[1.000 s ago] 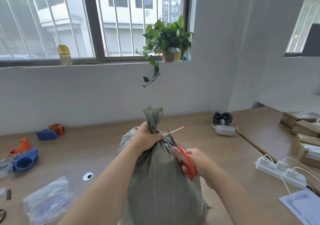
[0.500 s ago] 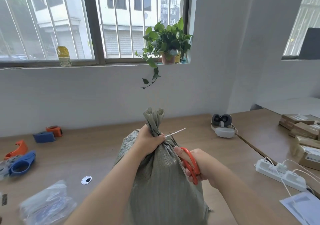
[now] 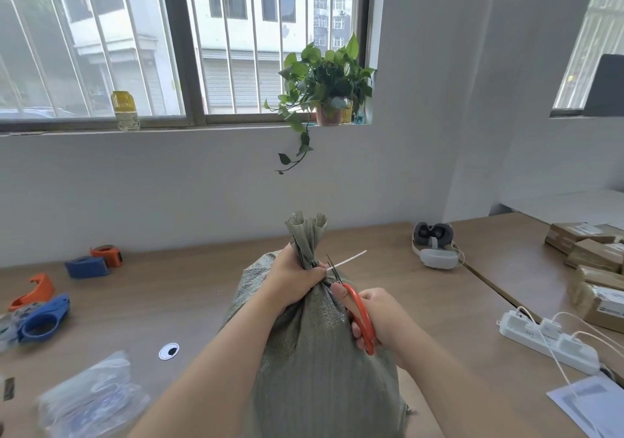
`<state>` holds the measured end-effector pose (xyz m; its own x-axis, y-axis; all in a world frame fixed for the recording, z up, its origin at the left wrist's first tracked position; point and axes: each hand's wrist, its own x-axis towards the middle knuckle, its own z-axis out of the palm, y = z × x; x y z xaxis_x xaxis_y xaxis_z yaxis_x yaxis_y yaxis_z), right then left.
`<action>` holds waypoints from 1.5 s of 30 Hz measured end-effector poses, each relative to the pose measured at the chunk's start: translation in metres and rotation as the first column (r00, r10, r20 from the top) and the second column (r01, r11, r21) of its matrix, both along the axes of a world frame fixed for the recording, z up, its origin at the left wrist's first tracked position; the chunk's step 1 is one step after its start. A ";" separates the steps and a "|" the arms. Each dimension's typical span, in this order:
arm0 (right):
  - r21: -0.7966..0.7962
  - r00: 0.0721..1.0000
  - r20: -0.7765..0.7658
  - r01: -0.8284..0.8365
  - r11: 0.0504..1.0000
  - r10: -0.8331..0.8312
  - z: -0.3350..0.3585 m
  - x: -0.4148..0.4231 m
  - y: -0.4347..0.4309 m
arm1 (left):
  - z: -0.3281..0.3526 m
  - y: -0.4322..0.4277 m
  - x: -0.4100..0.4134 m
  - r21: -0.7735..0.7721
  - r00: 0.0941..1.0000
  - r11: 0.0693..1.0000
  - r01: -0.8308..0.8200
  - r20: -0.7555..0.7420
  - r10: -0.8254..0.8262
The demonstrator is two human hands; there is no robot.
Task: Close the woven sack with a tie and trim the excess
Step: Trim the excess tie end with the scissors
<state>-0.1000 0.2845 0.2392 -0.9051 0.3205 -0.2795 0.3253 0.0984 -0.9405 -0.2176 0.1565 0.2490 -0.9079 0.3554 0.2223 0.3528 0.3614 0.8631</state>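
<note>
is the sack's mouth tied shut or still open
Tied shut. The woven sack is gathered into a tight neck above the left hand, with a white tie cinched round it, its tail sticking out uncut beside the scissors.

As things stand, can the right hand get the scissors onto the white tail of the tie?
Probably yes. The right hand holds the orange scissors with the blade tips at the base of the tie tail, which juts free to the right. The left hand grips the sack neck, clear of it.

1. My left hand (image 3: pixel 293 280) is fisted around the gathered neck of the grey-green woven sack (image 3: pixel 320 353).
2. My right hand (image 3: pixel 378 319) grips the orange-handled scissors (image 3: pixel 358 316), forearm angled inward.
</note>
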 end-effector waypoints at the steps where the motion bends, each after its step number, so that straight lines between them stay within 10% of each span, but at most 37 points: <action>1: 0.004 1.000 -0.007 0.001 1.000 -0.001 -0.002 0.000 0.000 | 0.000 0.000 0.000 -0.001 1.000 1.000 0.003 -0.002 -0.003; 26: -0.045 0.983 -0.179 0.042 0.998 -0.050 -0.028 0.007 0.014 | -0.002 -0.004 -0.003 0.003 0.999 1.000 0.025 -0.023 -0.025; 45: 0.391 0.970 0.020 0.216 0.895 -0.243 -0.142 0.046 0.118 | 0.005 -0.003 -0.016 0.015 0.997 1.000 -0.012 0.080 0.011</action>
<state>-0.0540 0.4026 0.0968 -0.7768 0.6116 -0.1501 0.4432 0.3617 -0.8202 -0.2335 0.1540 0.2542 -0.9269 0.3420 0.1548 0.2788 0.3511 0.8938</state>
